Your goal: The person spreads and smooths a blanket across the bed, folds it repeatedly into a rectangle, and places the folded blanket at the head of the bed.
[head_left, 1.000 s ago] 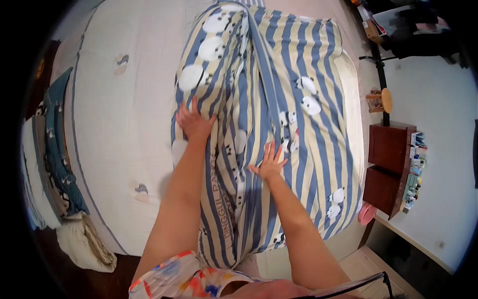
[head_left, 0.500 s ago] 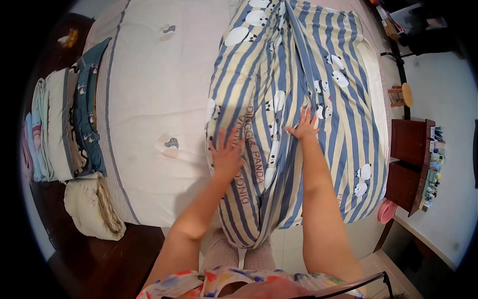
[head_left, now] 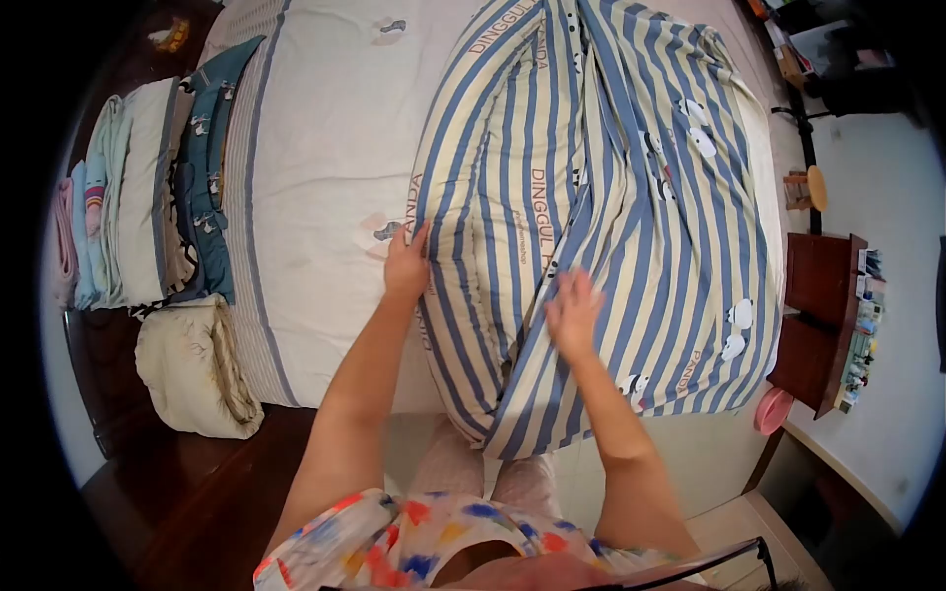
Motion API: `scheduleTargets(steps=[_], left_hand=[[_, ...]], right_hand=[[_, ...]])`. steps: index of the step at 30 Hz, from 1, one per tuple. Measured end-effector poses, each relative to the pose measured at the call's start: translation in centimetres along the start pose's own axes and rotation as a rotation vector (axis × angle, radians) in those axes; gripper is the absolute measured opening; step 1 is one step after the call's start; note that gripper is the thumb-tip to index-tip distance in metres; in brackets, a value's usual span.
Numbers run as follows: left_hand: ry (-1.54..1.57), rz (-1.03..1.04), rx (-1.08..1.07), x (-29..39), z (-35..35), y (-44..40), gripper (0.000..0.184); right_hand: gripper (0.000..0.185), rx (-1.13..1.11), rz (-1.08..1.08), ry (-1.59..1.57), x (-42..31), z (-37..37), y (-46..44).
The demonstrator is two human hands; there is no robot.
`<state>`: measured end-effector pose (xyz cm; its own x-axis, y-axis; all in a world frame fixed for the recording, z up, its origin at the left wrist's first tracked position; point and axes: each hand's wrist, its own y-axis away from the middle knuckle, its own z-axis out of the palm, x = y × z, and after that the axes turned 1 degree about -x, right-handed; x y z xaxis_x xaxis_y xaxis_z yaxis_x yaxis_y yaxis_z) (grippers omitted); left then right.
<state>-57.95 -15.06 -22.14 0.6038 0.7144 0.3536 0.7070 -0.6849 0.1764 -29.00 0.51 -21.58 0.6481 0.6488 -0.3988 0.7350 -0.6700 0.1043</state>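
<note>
A quilt with blue and cream stripes, panda figures and printed lettering lies in folds over the right part of the bed. At its left edge, my left hand is closed on the fabric, with the fingertips partly hidden. My right hand rests on or just over the quilt, right of a long diagonal fold. Its fingers are slightly apart and blurred, and nothing shows in them. The near end of the quilt hangs over the bed edge by my legs.
A pale bed sheet spreads to the left. Folded bedding is stacked along the far left, with a cream folded quilt nearer me. On the right are a dark red cabinet, a pink basin and a wooden stool.
My left hand has moved from the quilt's top to its left edge and closed. My right hand has come nearer and slightly left. The folds have shifted, showing more lettering on the left.
</note>
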Motion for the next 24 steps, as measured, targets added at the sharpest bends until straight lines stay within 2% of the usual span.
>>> scheduleTargets(steps=[3,6,8,9,11,12,15,16,19,20,21,23,24], left_hand=[[0.014,-0.156,0.001,0.9,2.3,-0.1,0.056],[-0.087,-0.23,-0.1,2.2,1.6,0.5,0.077],[-0.069,-0.302,-0.233,2.2,1.1,-0.2,0.095],[-0.071,-0.317,-0.257,2.1,0.9,-0.6,0.095],[-0.077,-0.352,-0.312,2.4,0.4,-0.8,0.095],[-0.067,-0.378,-0.318,2.7,0.2,-0.8,0.094],[-0.139,-0.388,-0.212,4.1,0.4,0.0,0.093],[-0.226,-0.304,-0.078,4.5,0.9,0.8,0.089],[-0.598,0.321,0.261,7.2,1.5,5.3,0.082],[-0.409,0.412,0.022,8.9,1.5,7.7,0.079],[-0.215,0.496,-0.214,11.0,0.8,10.6,0.077],[-0.199,0.751,-0.584,12.5,1.0,17.7,0.073],[-0.211,0.832,-0.612,11.9,1.8,21.1,0.073]], right_hand=[[0.06,-0.233,-0.292,-0.234,-7.9,1.7,5.0],[0.06,-0.234,-0.224,-0.408,-10.0,4.2,8.8],[0.059,-0.495,0.022,-0.322,-7.3,5.1,9.8],[0.059,-0.628,0.151,-0.28,-5.4,5.4,10.7],[0.056,-0.595,-0.083,-0.07,-0.6,5.3,14.2],[0.053,-0.499,-0.2,0.034,0.7,5.0,15.7],[0.05,-0.457,-0.23,0.053,2.3,4.3,17.4],[0.047,-0.416,-0.202,-0.013,2.1,4.1,17.5],[0.044,-0.389,-0.203,-0.123,0.7,2.6,18.3],[0.04,-0.327,-0.269,-0.105,0.4,2.4,19.0],[0.04,-0.391,-0.258,-0.1,0.3,2.5,19.8],[0.039,-0.52,-0.237,-0.089,0.5,3.3,21.4],[0.037,-0.459,-0.265,-0.113,1.0,3.7,22.3]])
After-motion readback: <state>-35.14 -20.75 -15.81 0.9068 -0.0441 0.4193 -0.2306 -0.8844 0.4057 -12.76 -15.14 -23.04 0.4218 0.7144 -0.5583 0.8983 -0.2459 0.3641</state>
